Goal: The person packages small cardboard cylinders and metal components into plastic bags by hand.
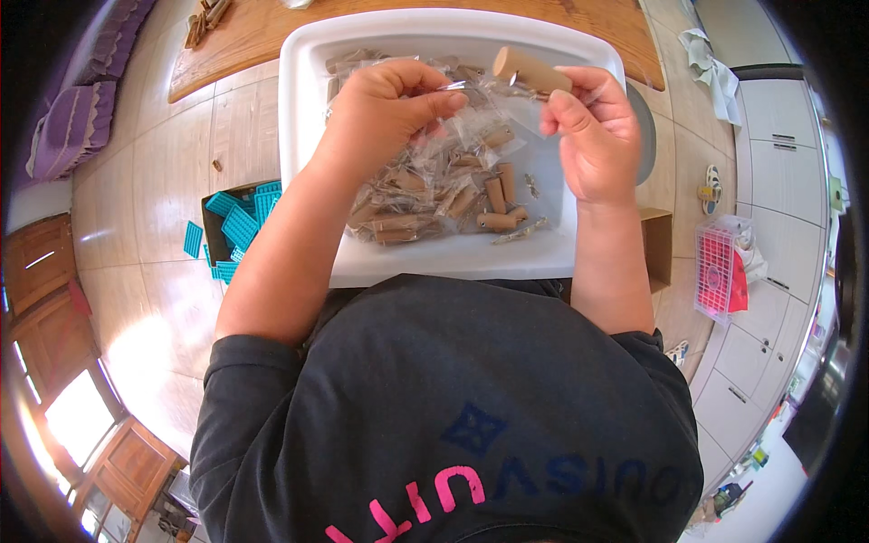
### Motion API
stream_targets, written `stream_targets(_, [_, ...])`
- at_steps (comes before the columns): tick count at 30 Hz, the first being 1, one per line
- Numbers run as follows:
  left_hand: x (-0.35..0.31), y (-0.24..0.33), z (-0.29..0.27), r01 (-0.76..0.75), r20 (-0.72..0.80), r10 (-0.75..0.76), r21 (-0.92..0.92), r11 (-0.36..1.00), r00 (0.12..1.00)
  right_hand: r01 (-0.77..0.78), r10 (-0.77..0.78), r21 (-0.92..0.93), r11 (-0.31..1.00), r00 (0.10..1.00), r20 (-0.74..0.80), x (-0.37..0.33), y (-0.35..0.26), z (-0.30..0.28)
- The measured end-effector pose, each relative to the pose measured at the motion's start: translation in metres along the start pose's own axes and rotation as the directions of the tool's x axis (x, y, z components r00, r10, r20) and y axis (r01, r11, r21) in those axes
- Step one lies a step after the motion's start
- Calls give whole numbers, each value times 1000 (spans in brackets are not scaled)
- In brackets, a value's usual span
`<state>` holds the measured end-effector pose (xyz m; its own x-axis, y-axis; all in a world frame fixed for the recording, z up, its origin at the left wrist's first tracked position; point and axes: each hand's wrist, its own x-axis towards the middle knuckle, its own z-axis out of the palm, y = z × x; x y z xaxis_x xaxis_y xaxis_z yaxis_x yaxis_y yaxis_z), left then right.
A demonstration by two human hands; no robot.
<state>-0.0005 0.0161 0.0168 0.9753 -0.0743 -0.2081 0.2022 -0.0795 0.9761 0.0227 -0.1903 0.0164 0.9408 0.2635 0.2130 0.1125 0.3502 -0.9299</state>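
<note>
Here's the left hand (pixel 385 113), thumb and forefinger pinching a small shiny silvery piece (pixel 455 86) over the white plastic tub (pixel 434 270). Across from it, the right hand (pixel 597 136) has thumb and fingers closed around one end of a tan, smooth cylinder (pixel 532 72), tilted above the tub's far right part, a metal bit at its side. Below, clear plastic bags of tan cylinders (pixel 398 184) crowd the tub, and bare tan cylinders (pixel 495 195) lie nearer its front. Teal slatted plastic pieces (pixel 239 226) sit off to the left.
</note>
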Motion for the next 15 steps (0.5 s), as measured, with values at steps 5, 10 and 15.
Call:
stream_targets(5, [0,2,13,-55,16,56,-63,996,998,-194,185,71,978,975,122,-1,9,18])
stream_targets(10, [-5,-1,11,100,28,-96,-269,958,995,-47,49,47,998,998,-40,0,12,16])
stream_targets(15, [-1,-10,6,141,65,-125,-391,909,990,52,-57,-84,995,996,-66,-3,11,15])
